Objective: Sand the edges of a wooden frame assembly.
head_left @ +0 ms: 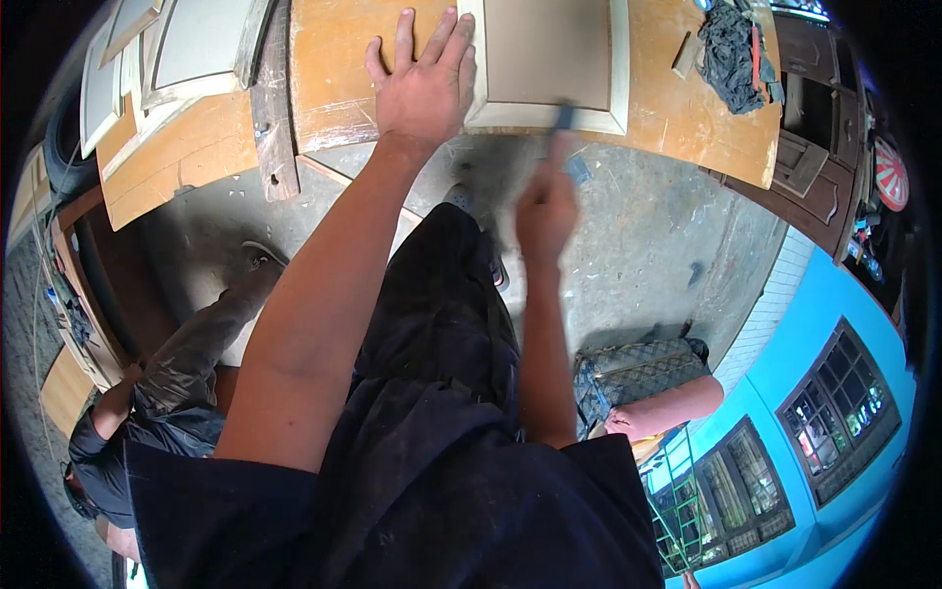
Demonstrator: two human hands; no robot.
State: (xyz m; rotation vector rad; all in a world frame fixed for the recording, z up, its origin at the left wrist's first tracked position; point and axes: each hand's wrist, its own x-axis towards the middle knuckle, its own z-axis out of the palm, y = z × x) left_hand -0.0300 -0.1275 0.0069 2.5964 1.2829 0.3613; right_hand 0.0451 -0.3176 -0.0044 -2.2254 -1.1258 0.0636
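A framed panel (549, 59), brown inside a pale wooden frame, lies on the worktable in front of me. My left hand (422, 93) rests flat on the table at the panel's left side, fingers spread, the index side touching the frame. Closed around a dark-ended hand tool (565, 115) is my right hand (547, 216), just off the table's near edge. Motion smears the tool, so its exact kind cannot be made out; its dark end reaches over the frame's near rail.
More pale-framed panels (201, 49) are stacked at the table's left. A crumpled black cloth (731, 59) and a small wood block (687, 55) lie on its right. Another person (167, 407) sits at the lower left. A dark bag (638, 373) stands on the floor at right.
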